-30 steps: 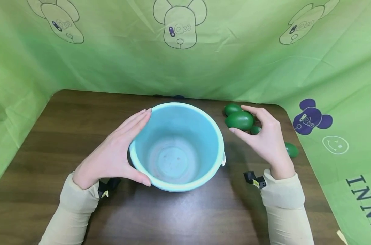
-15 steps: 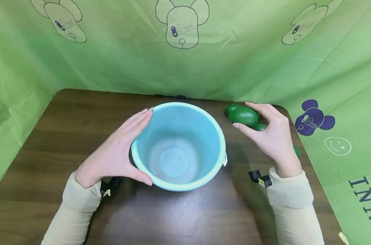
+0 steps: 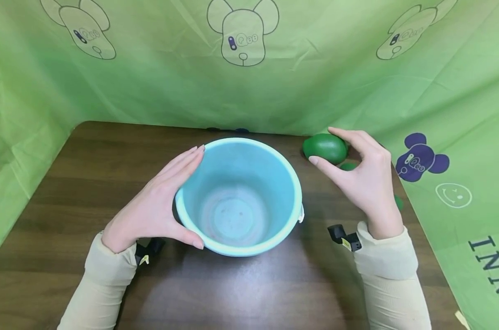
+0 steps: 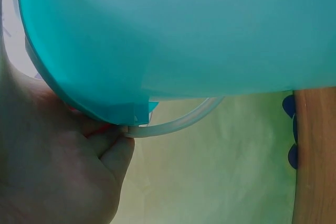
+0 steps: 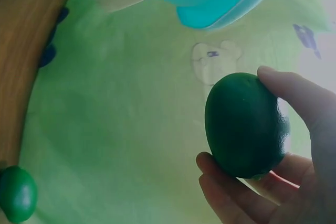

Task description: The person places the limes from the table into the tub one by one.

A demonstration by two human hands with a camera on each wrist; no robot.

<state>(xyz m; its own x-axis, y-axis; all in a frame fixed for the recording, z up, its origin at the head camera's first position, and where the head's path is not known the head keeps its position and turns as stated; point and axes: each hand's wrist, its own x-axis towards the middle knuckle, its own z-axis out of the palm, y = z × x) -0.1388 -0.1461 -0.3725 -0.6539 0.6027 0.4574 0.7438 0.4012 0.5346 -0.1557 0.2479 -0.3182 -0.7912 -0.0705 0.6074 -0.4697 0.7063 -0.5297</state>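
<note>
While left hand (image 3: pixel 152 206) grips round blue plastic bucket (image 3: pixel 238 165), right hand (image 3: pixel 368 176) pinches glossy green ovoid (image 3: pixel 325 148) outside two-o'clock rim (image 3: pixel 289 169); green cloth (image 3: pixel 171 91): "INNI."

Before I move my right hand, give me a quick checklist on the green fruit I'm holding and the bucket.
1. Right hand gripping the green fruit: ok.
2. Green fruit raised off the table: ok, by the right wrist view.
3. Left hand holding the left side of the blue bucket: ok.
4. Blue bucket's opening facing up: ok.
5. Green fruit over the opening: not ok; it is off to the right of the blue bucket.
6. Blue bucket's base flat on the table: cannot tell; its underside is hidden.
</note>
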